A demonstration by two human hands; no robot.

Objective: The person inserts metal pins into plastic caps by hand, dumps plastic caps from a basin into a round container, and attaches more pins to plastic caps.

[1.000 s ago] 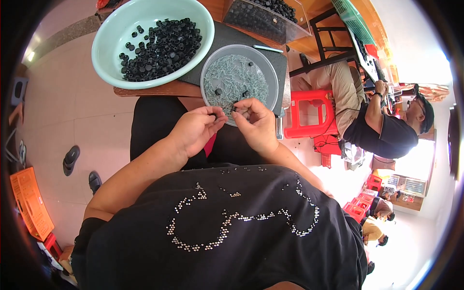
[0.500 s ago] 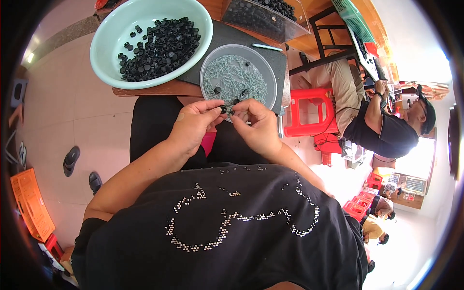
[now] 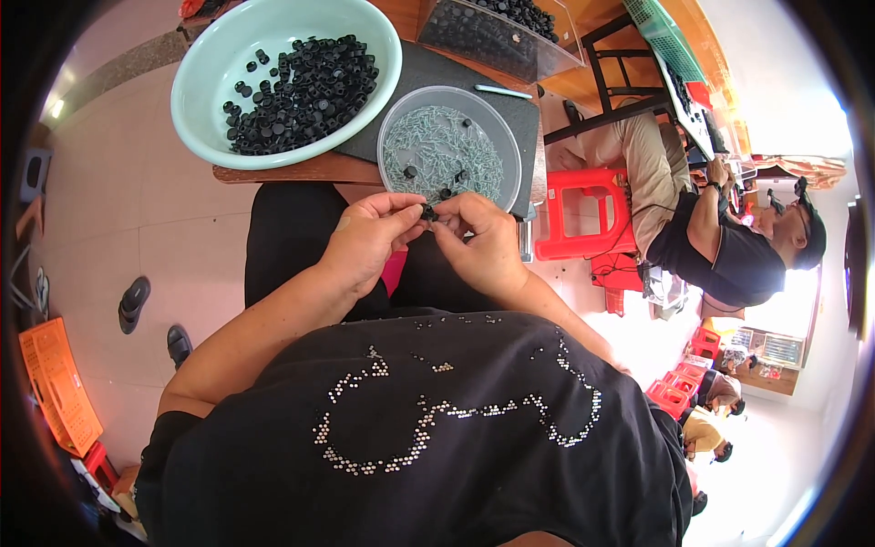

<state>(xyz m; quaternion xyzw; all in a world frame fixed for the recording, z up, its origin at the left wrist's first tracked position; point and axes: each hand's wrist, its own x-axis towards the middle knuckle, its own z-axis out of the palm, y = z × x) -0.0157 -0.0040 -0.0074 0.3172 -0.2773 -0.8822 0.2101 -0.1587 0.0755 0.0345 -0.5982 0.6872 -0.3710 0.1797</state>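
Note:
Above my lap, a small round black plastic knob (image 3: 427, 212) is pinched between the thumb and fingers of my left hand (image 3: 363, 235). My right hand (image 3: 485, 239) meets it from the other side, thumb and index finger closed at the knob; whatever tiny piece sits in that pinch is hidden. Just beyond my hands stands a clear round tub (image 3: 516, 173) full of small silvery-green screws (image 3: 437, 150), with a few black knobs lying on them. To its left, a mint-green basin (image 3: 193, 109) holds a heap of similar black knobs (image 3: 305, 96).
A clear bin (image 3: 547, 59) of black parts sits at the back of the wooden table (image 3: 273, 173). A pale pen-like stick (image 3: 503, 90) lies on the dark mat (image 3: 415, 68). To the right are a red stool (image 3: 583, 214) and a seated co-worker (image 3: 729, 237).
My hands have come together: the right fingertips moved left against the black knob, which the left hand shifted slightly right. The co-worker's head moved a little.

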